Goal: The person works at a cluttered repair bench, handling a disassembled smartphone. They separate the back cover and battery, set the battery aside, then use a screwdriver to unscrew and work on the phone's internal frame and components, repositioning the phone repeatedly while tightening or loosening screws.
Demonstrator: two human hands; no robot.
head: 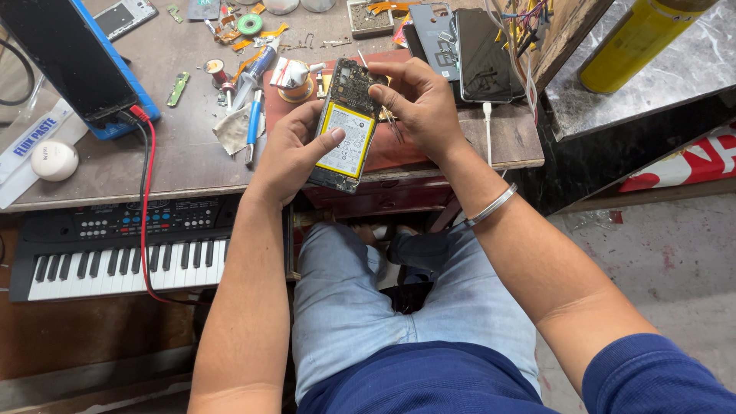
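Phone (346, 126), back cover off, is held above the near edge of the table (192, 165), over the person's lap, tilted slightly. Its yellow-bordered battery and the dark circuit board above it are exposed. The left hand (290, 153) cradles the phone from below and from its left side, the thumb lying across the battery face; the grip is wrapped around the phone's edges. The right hand (418, 103) sits at the phone's upper right corner, fingers pressed together in a pinch on tweezers (392, 123), with the fingertips resting against the board. A bangle (491, 205) circles the right wrist.

Left of the phone lie a blue-handled tool (253, 123) and a crumpled cloth (231, 129); beyond the phone, two more handsets (481, 54) lean together. A keyboard (123, 245) sits below the table, left of the phone.

Judgement: the phone is light and stiff, but the open board and battery look fragile. Hold is best taken by the frame's long edges, keeping pressure off the battery and board.
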